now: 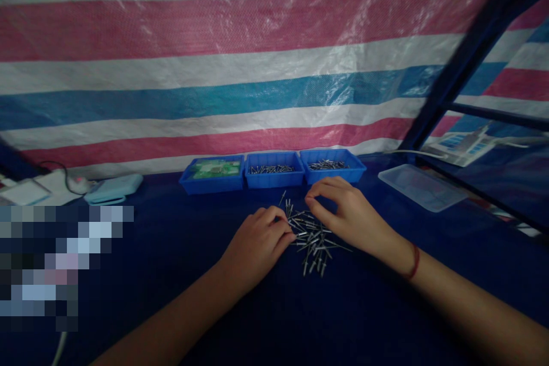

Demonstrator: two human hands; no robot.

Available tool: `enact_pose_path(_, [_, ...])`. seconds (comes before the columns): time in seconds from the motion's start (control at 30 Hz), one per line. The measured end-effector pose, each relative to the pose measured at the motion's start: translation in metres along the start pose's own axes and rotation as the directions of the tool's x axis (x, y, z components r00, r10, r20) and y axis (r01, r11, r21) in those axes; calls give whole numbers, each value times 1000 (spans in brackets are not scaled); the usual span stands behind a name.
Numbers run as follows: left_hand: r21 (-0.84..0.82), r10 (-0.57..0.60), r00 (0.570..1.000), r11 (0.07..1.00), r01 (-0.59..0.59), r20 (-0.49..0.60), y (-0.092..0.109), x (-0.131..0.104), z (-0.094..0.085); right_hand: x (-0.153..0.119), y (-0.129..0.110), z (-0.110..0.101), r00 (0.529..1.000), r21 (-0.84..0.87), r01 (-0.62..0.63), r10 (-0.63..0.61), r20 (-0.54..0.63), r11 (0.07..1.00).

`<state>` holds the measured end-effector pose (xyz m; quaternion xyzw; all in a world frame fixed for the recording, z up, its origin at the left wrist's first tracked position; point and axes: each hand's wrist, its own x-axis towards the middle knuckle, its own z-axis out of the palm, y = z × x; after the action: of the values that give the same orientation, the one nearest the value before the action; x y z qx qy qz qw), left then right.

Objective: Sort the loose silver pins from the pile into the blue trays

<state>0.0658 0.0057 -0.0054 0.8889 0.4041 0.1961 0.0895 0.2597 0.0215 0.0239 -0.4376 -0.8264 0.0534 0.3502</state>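
A loose pile of silver blind rivets [315, 234] lies on the dark blue tabletop, their thin pins pointing many ways. My left hand [263, 237] reaches in from the left, thumb and fingers pinched at the pile's edge. Whatever is between those fingertips is too small to tell from the rivets around it. On the pile's upper right side, my right hand [341, 206] hovers with thumb and forefinger brought together. Its fingertips hide anything they hold. A single rivet [282, 198] lies apart, just beyond my left fingers.
Three blue bins stand in a row behind the pile: one with green-and-white packets [214, 168], a middle bin [274, 182] and a right bin [354, 176] with rivets. A clear plastic lid [422, 187] lies right. Left is a light-blue case [114, 189]. Striped sheeting [214, 91] hangs behind.
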Motion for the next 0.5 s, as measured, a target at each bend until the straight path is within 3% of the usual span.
enact_pose_path(0.13, [-182,-77,991,982,55,-114,2,3,-1,-1,0,0,1000,57,-13,12,7,998])
enact_pose_path(0.23, [-382,-199,964,917,118,-178,3,5,-4,-2,-4,0,999,228,-35,27,38,973])
enact_pose_path(0.37, [-549,-297,943,818,168,-153,7,6,-7,-4,-15,0,994,440,-65,21,104,896])
enact_pose_path(0.5, [-632,-316,941,756,174,-119,11,6,-6,-5,-22,-1,993,545,-97,43,111,833])
